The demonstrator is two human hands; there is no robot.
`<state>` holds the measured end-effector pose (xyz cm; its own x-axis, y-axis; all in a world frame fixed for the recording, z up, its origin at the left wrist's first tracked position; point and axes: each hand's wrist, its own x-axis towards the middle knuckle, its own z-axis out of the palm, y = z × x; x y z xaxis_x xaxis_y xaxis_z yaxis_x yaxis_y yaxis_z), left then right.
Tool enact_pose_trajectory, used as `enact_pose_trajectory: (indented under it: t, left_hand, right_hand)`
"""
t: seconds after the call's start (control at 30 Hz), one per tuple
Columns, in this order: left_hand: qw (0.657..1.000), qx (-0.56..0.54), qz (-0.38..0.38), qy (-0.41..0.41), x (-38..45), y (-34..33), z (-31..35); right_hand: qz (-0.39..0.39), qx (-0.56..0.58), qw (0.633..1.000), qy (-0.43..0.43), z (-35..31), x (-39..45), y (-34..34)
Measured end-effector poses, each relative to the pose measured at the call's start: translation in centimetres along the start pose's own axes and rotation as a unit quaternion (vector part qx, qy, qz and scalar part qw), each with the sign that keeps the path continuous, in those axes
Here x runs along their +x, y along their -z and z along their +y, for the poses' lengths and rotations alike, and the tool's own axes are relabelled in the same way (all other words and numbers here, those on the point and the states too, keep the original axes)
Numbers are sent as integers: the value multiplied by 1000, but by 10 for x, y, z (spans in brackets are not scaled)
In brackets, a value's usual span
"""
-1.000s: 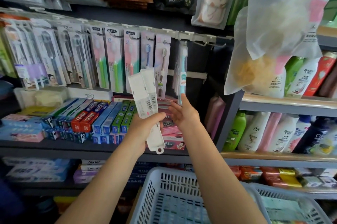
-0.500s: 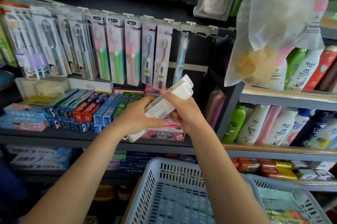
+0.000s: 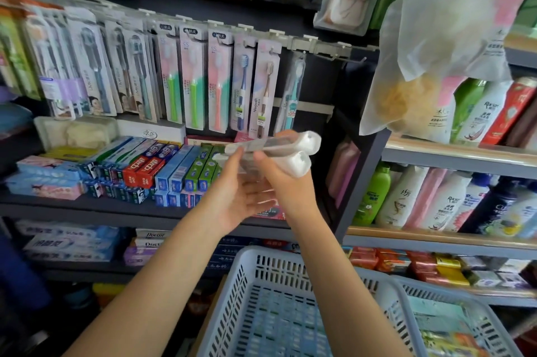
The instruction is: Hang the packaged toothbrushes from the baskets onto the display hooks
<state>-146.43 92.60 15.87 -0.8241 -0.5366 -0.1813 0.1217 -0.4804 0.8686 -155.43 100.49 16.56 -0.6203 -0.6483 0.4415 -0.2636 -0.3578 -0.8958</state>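
Two white packaged toothbrushes [image 3: 290,150] lie almost level in front of the shelf, one above the other, their rounded ends pointing right. My right hand [image 3: 286,185] grips them from below. My left hand [image 3: 236,196] is spread beside it, palm showing, and its thumb tip touches the packs' left end. Above runs the hook rail with bare display hooks [image 3: 334,55] at its right end. The last hung pack, a teal toothbrush [image 3: 293,95], is just left of those hooks. A pale slotted basket [image 3: 261,298] sits below my arms.
More hung toothbrush packs [image 3: 189,77] fill the rail to the left. Toothpaste boxes [image 3: 162,170] line the shelf under them. A plastic bag [image 3: 436,51] hangs at upper right over shampoo bottles [image 3: 406,196]. A second basket [image 3: 453,324] with goods stands at lower right.
The packs went from upright in my left hand to nearly level in my right hand. My right hand left the hung teal toothbrush. My left hand loosened and spread.
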Motion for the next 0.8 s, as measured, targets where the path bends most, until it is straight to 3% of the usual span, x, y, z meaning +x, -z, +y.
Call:
enact_pose_trajectory:
  t: [0.07,0.17,0.27,0.33,0.4,0.5,0.8]
  left_hand:
    - [996,-88,-22,3,1,4,6]
    - [987,-158,2,20,2,13,12]
    - [984,-166,63,6,7,23,9]
    - [987,-142,78,-23,6,30,4]
    - [991,-117,60,-39,6,39,-2]
    - [997,-54,23,-52,5,47,-8]
    - [999,-6,-31,-37,3,59,-3]
  right_hand:
    - [-64,-37,997,32,8,-5,-1]
    - [-128,-88,987,38,21,-13,1]
    - [-176,-136,975,16,24,-18,5]
    - [-200,-105,974,-23,21,-20,6]
    - [-174,-93,978,-67,19,-21,3]
    - [-124,-165,973,-99,27,-18,-5]
    - [-122,-99,977,-141,31,-15,-13]
